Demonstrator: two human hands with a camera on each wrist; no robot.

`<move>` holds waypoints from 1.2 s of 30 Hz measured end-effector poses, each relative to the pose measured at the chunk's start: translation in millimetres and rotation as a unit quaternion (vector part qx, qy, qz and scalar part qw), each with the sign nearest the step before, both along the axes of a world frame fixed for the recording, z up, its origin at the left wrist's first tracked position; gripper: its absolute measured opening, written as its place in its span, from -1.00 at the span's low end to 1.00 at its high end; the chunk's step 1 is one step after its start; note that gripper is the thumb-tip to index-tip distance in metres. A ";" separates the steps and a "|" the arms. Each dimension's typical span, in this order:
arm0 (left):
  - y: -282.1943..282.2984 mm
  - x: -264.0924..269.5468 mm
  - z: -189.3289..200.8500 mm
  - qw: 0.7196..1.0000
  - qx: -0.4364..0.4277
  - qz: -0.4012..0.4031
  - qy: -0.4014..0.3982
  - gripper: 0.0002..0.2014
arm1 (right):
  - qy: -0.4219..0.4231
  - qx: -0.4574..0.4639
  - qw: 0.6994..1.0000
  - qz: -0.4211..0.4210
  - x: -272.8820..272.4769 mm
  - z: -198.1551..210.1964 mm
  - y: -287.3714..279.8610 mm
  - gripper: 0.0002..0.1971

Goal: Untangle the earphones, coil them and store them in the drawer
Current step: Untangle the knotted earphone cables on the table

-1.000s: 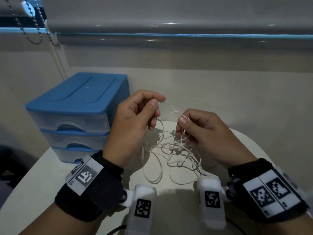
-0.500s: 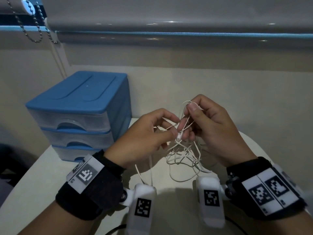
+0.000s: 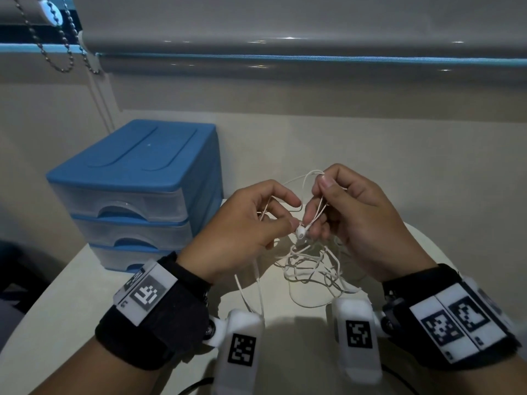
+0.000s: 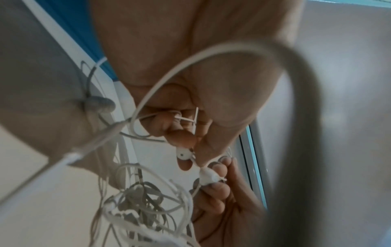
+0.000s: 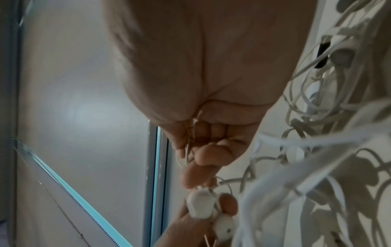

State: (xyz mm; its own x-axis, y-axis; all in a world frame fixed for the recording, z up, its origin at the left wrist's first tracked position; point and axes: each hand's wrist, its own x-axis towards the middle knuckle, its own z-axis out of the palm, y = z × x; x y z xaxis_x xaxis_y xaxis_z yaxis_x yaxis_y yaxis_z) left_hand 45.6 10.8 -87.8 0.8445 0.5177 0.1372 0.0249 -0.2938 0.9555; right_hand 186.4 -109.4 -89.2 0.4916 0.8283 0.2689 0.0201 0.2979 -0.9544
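Note:
White earphones (image 3: 306, 266) hang as a tangled mass of thin cord between my hands, above the pale table (image 3: 85, 286). My left hand (image 3: 251, 226) pinches the cord beside a white earbud (image 3: 300, 232), with a loop trailing down past the wrist. The same earbud (image 4: 183, 153) shows below the left fingers, and a second earbud (image 4: 208, 177) lies against the right fingers. My right hand (image 3: 350, 212) pinches a raised loop of cord (image 3: 312, 176) between thumb and forefinger. An earbud (image 5: 201, 205) sits just beyond the right fingertips. The blue drawer unit (image 3: 137, 195) stands at the left, its drawers closed.
The drawer unit has three clear drawers and sits at the table's back left corner against the wall. A roller blind (image 3: 285, 38) with a bead chain (image 3: 65, 49) hangs behind. The table's rounded edge (image 3: 445, 252) curves at the right.
Over the last second my hands came together and the right one rose with a cord loop. Since half a second ago the left thumb has slid onto the cord at the earbud.

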 end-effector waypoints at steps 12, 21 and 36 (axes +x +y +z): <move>-3.1 0.1 3.7 0.999 -0.004 -0.014 -0.030 -0.82 | 0.022 0.000 0.998 -0.065 7.1 1.4 0.0 -0.74; -0.5 -4.2 10.2 0.981 0.007 0.101 -0.163 -0.67 | -0.096 -0.050 0.973 -0.204 15.8 0.3 -1.3 -0.74; -7.0 -7.4 12.0 0.991 0.027 0.011 -0.128 -0.32 | -0.242 -0.076 0.967 0.006 3.1 -0.4 -5.2 -0.54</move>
